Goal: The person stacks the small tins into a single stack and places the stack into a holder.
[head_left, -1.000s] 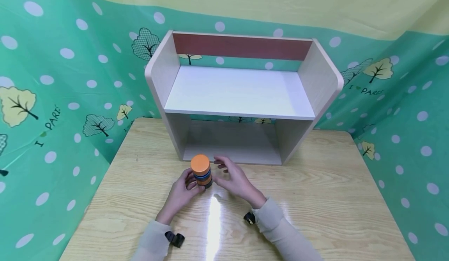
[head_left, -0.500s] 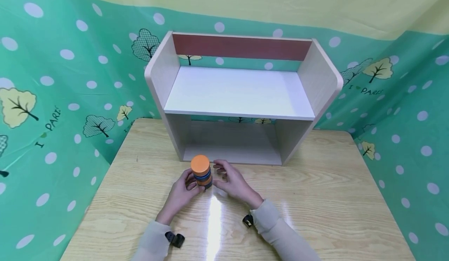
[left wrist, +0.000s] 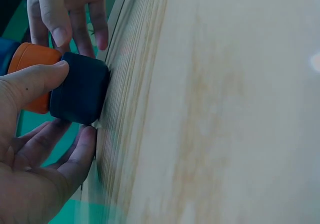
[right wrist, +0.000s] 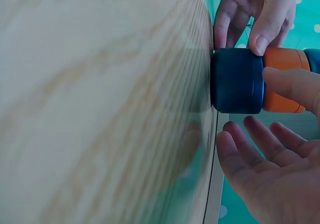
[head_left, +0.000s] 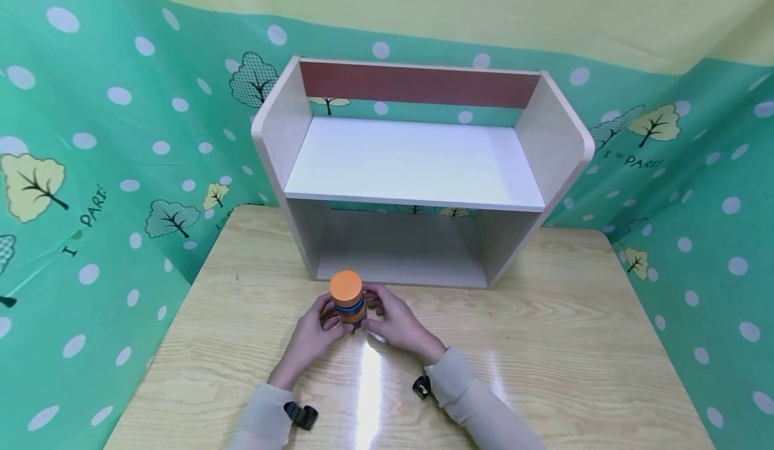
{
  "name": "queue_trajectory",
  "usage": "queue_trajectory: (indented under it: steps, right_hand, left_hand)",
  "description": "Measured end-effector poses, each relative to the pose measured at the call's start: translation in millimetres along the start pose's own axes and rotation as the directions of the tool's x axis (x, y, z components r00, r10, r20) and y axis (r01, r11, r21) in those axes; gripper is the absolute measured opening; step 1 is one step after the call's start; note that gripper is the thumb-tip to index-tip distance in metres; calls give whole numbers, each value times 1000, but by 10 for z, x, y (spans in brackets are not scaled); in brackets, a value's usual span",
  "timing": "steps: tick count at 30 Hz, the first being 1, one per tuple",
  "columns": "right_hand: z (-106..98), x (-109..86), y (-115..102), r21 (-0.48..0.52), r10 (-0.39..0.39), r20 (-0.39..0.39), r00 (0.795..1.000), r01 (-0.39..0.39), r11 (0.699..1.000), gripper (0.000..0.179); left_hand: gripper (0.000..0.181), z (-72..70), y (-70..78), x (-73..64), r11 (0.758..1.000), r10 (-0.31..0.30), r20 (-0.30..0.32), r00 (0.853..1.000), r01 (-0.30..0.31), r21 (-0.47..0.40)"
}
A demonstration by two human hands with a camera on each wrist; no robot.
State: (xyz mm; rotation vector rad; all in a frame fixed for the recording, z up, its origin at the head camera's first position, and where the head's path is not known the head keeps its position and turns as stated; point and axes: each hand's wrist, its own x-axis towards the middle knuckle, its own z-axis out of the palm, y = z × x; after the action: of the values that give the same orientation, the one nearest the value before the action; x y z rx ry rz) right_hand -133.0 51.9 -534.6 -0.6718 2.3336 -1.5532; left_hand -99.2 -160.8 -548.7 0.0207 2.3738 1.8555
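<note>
A stack of round, lidded orange and dark blue containers [head_left: 347, 289] stands upright on the table before the shelf. Orange tops it; a dark blue container [right wrist: 237, 81] forms the base, with an orange one [right wrist: 280, 78] directly above. My left hand [head_left: 311, 336] curves round the stack's left side, its thumb [left wrist: 47, 76] against the lower containers. On the right side, my right hand [head_left: 399, 322] has its thumb [right wrist: 287, 81] over the seam between blue and orange. Its other fingers [right wrist: 250, 139] are spread loosely just beside the base.
A two-tier shelf unit [head_left: 417, 164] with a reddish back board stands directly behind the hands on the wooden table [head_left: 574, 349]. A green curtain [head_left: 115, 134] with dots and trees hangs behind and on both sides.
My right hand has moved left and slightly nearer the front, coming up close against the stack. The left hand and the stack have stayed in place.
</note>
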Motion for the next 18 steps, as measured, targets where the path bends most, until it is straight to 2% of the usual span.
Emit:
queue_trajectory:
  steps: [18]
  right_hand:
    - [14, 44, 7, -45, 14, 38, 999, -12, 999, 66]
  left_hand:
    - [72, -11, -42, 32, 1000, 22, 27, 999, -21, -14]
